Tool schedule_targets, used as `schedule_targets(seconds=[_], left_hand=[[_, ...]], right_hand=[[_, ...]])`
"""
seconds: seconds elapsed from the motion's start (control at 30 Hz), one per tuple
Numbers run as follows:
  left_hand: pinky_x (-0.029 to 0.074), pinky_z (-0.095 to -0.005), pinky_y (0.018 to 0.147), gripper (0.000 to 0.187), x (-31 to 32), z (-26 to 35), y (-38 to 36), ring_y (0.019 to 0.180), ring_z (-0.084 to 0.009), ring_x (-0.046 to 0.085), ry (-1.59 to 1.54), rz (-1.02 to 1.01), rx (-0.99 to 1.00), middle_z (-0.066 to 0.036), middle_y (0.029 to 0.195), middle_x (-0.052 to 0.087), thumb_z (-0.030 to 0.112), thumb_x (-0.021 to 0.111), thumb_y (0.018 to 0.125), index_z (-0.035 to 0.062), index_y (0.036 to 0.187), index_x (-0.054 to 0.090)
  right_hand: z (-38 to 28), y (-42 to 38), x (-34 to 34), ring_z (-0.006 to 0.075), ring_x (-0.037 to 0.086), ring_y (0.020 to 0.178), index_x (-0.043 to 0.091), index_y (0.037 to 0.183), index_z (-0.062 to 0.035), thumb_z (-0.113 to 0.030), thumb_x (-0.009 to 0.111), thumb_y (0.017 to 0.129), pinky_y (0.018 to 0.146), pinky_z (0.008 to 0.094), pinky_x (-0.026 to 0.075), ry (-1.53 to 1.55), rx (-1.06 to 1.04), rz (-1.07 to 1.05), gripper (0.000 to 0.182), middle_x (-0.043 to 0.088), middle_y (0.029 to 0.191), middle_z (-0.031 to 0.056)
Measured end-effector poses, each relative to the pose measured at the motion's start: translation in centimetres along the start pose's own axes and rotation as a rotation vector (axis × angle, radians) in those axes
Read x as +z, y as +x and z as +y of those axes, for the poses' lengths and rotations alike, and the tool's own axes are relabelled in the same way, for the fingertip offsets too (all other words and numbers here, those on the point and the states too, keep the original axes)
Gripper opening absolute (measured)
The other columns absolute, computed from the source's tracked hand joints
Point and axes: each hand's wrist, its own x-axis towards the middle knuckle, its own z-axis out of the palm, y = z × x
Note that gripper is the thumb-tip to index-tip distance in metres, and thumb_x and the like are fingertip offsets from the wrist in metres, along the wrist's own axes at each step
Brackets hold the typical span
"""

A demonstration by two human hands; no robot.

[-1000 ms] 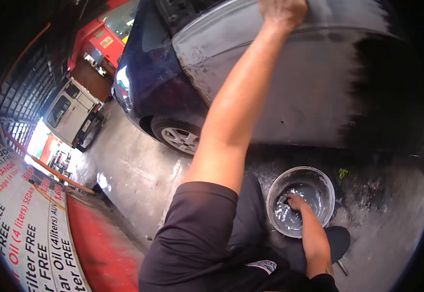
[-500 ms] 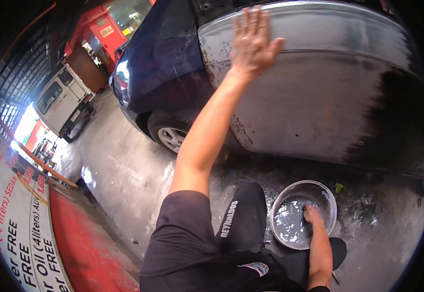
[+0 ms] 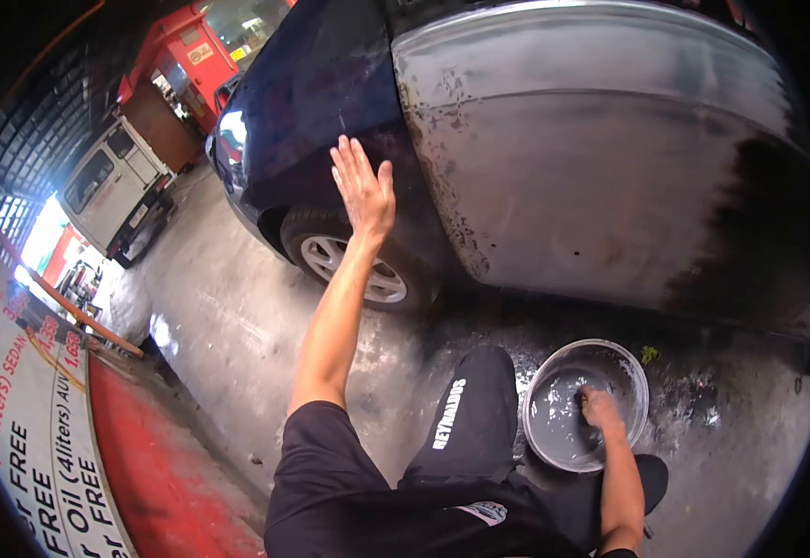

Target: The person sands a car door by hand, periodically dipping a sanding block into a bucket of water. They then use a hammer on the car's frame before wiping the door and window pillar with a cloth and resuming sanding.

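My left hand (image 3: 365,191) is raised with its fingers stretched out and the thumb apart, holding nothing. It overlaps the dark blue front fender (image 3: 321,84) of a car, above the front wheel (image 3: 381,279). To its right is the car's door panel (image 3: 572,177), sanded to grey and bare metal, with a black area at its far end and pitted marks along the near edge. My right hand (image 3: 600,409) reaches into a round basin (image 3: 645,391) of greyish water (image 3: 553,423). Its fingers are curled together at the water, and what they hold is hidden.
The basin stands on wet concrete (image 3: 228,307) beside my knee (image 3: 474,400). A small green scrap (image 3: 649,355) lies near its rim. At left are a printed price sign (image 3: 14,400) and a red-painted surface (image 3: 144,446). A white van (image 3: 112,186) is parked farther back.
My left hand has come off the top of the door panel, moving down and left to in front of the fender. My right hand stays in the basin.
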Motion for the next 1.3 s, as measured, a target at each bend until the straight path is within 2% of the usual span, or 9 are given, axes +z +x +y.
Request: schedule_targets(seconds=[0.2, 0.3, 0.43, 0.57, 0.7, 0.97, 1.0, 1.13, 1.3], left_hand=[[0.021, -0.058, 0.127, 0.068, -4.4, 10.8, 13.5, 0.156, -0.0528, 0.025, -0.284, 0.105, 0.391, -0.033, 0.168, 0.029, 0.04, 0.049, 0.111, -0.0073, 0.159, 0.039], [0.018, -0.0562, 0.129, 0.068, -1.4, 12.5, 17.6, 0.159, -0.0477, 0.024, -0.209, 0.203, 0.253, -0.029, 0.168, 0.034, 0.038, 0.048, 0.111, -0.0086, 0.159, 0.038], [0.021, -0.0584, 0.128, 0.058, 2.1, 13.1, 13.3, 0.157, -0.047, 0.028, -0.027, 0.313, 0.281, -0.025, 0.165, 0.04, 0.031, 0.054, 0.107, -0.0028, 0.153, 0.05], [0.002, -0.0626, 0.129, 0.08, 5.7, 11.9, 2.6, 0.162, -0.049, 0.011, -0.092, 0.286, 0.128, -0.031, 0.173, 0.019, 0.047, 0.039, 0.112, -0.008, 0.166, 0.02], [-0.002, -0.063, 0.129, 0.085, 10.5, 10.0, -10.5, 0.161, -0.0532, 0.007, -0.112, 0.158, 0.043, -0.036, 0.172, 0.013, 0.047, 0.041, 0.11, -0.0114, 0.165, 0.013], [0.012, -0.0665, 0.127, 0.087, 9.5, 9.0, -22.1, 0.16, -0.0549, 0.009, -0.142, -0.272, -0.026, -0.036, 0.172, 0.012, 0.027, 0.067, 0.098, -0.014, 0.161, 0.023], [0.017, -0.0653, 0.127, 0.08, 8.4, 9.2, -22.3, 0.159, -0.0523, 0.019, -0.144, -0.284, -0.038, -0.034, 0.171, 0.022, 0.021, 0.067, 0.096, -0.0121, 0.16, 0.032], [0.027, -0.0594, 0.124, 0.063, 3.4, 8.9, -13.8, 0.151, -0.0485, 0.038, -0.284, 0.046, 0.073, -0.03, 0.16, 0.044, 0.008, 0.062, 0.094, -0.008, 0.153, 0.047], [0.022, -0.0653, 0.125, 0.061, 0.4, 7.1, -1.1, 0.161, -0.0476, 0.019, -0.267, 0.16, 0.105, -0.016, 0.172, 0.033, 0.016, 0.061, 0.1, 0.0069, 0.159, 0.049]], right_hand=[[4.8, -1.5, 1.4, 0.048, 0.072, 0.096, 0.069, 0.133, -0.011, -0.018, 0.064, 0.095, 0.087, 0.0577, 0.058, -0.051, 0.023, 0.175, 0.039, 0.074, 0.1, 0.0288], [5.2, -2.0, 2.1, 0.0475, 0.072, 0.1, 0.068, 0.135, -0.0085, -0.017, 0.064, 0.096, 0.09, 0.0569, 0.057, -0.065, 0.135, 0.075, 0.04, 0.074, 0.103, 0.03], [4.3, -1.4, 2.8, 0.0476, 0.07, 0.107, 0.066, 0.137, -0.0054, -0.014, 0.06, 0.098, 0.095, 0.0527, 0.055, 0.084, 0.0, 0.051, 0.041, 0.071, 0.108, 0.0328], [4.8, -0.7, 3.4, 0.0483, 0.069, 0.108, 0.066, 0.137, -0.0031, -0.013, 0.06, 0.098, 0.095, 0.0517, 0.055, 0.169, -0.003, 0.064, 0.041, 0.071, 0.11, 0.0327], [5.5, -0.6, 4.3, 0.0475, 0.069, 0.11, 0.066, 0.138, -0.0029, -0.014, 0.06, 0.098, 0.098, 0.052, 0.055, 0.119, 0.058, -0.009, 0.041, 0.071, 0.115, 0.032], [6.5, 0.1, 4.7, 0.045, 0.068, 0.117, 0.066, 0.139, -0.0091, -0.016, 0.06, 0.099, 0.102, 0.0508, 0.055, 0.086, 0.125, -0.046, 0.041, 0.071, 0.122, 0.0292], [6.5, 0.0, 4.7, 0.0451, 0.068, 0.117, 0.066, 0.14, -0.0087, -0.016, 0.06, 0.099, 0.103, 0.0505, 0.054, 0.08, 0.117, -0.056, 0.042, 0.071, 0.123, 0.0295], [6.9, 0.3, 5.2, 0.0459, 0.067, 0.12, 0.065, 0.14, -0.0062, -0.015, 0.059, 0.099, 0.105, 0.0501, 0.053, 0.1, 0.085, -0.044, 0.042, 0.07, 0.123, 0.0304], [6.2, 0.2, 4.5, 0.047, 0.067, 0.118, 0.066, 0.138, -0.0037, -0.015, 0.058, 0.099, 0.104, 0.0505, 0.053, 0.078, 0.112, -0.053, 0.041, 0.071, 0.122, 0.031]])
